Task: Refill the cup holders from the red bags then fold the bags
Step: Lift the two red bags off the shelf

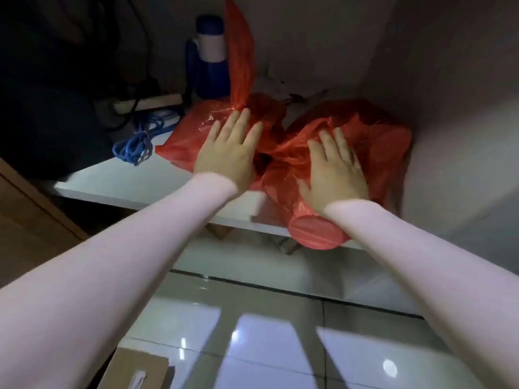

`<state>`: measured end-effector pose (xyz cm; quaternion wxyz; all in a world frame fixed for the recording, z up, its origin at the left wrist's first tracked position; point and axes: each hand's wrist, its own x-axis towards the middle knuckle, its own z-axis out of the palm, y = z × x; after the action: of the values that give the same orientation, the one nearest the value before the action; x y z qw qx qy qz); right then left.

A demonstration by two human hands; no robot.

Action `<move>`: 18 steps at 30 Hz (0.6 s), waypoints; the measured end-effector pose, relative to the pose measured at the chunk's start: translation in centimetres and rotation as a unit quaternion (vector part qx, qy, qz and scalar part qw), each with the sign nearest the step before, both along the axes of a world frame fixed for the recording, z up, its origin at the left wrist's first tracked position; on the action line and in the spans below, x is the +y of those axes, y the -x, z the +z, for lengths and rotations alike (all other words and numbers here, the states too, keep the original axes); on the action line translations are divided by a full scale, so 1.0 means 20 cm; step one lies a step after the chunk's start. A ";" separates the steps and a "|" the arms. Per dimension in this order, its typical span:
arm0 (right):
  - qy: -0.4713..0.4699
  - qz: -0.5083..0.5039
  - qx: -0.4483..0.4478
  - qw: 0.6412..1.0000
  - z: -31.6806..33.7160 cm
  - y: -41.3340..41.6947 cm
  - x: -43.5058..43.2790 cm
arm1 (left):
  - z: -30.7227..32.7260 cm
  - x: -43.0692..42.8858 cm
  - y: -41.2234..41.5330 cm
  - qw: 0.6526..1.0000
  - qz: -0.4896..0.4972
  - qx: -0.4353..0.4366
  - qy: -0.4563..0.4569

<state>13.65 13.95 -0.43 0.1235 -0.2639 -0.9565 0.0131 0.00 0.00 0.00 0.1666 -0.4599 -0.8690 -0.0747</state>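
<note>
Two red plastic bags lie on a low white table (134, 189). The left bag (188, 136) is flat and crumpled, with a strip of it rising toward the wall. My left hand (227, 153) rests flat on it with straight fingers. The right bag (373, 136) is bulky, and a round stack of cups wrapped in red plastic (311, 228) sticks out over the table's front edge. My right hand (334, 172) lies on top of that stack, fingers spread and only slightly bent. No cup holder shows in the head view.
A blue and white flask (209, 57) stands at the back by the wall. A coil of blue cable (137, 144) and a power strip (151, 102) lie at the left. Glossy floor tiles (252, 332) are below, with a cardboard box (134, 372) at the bottom left.
</note>
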 end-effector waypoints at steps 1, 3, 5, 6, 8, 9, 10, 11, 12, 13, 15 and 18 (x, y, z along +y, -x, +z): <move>-0.032 0.008 -0.008 0.999 -0.01 0.04 0.04 | 0.00 0.05 0.05 0.999 0.005 0.044 -0.004; -0.047 0.007 -0.063 0.997 -0.02 0.11 0.10 | 0.02 0.14 0.12 0.996 0.032 0.078 0.010; -0.021 -0.005 -0.134 0.991 -0.01 0.18 0.16 | 0.02 0.22 0.17 0.995 0.067 0.049 0.063; -0.008 -0.017 -0.165 0.986 -0.01 0.21 0.19 | 0.00 0.24 0.19 0.991 0.094 0.030 0.091; 0.012 -0.036 -0.209 0.977 -0.01 0.24 0.22 | -0.04 0.23 0.20 0.981 0.144 -0.010 0.132; 0.012 -0.038 -0.219 0.975 -0.01 0.25 0.22 | -0.07 0.21 0.20 0.977 0.156 -0.024 0.143; 0.005 -0.038 -0.219 0.975 -0.01 0.25 0.21 | -0.09 0.19 0.19 0.974 0.160 -0.038 0.153; -0.012 -0.040 -0.216 0.976 -0.01 0.25 0.21 | -0.11 0.17 0.18 0.975 0.153 -0.049 0.151; -0.027 -0.039 -0.210 0.977 -0.02 0.24 0.19 | -0.13 0.14 0.16 0.978 0.140 -0.058 0.142; -0.034 -0.037 -0.207 0.977 -0.02 0.22 0.18 | -0.14 0.11 0.13 0.982 0.126 -0.060 0.129; -0.019 -0.033 -0.196 0.980 -0.03 0.19 0.15 | -0.14 0.05 0.09 0.986 0.107 -0.058 0.115; -0.002 -0.030 -0.203 0.979 -0.02 0.11 0.09 | -0.14 -0.05 0.02 0.985 0.096 -0.070 0.129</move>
<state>11.39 15.66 -0.79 -0.0726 -0.2891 -0.9534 -0.0466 -0.34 -1.09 -2.82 0.0513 -0.3860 -0.9208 0.0222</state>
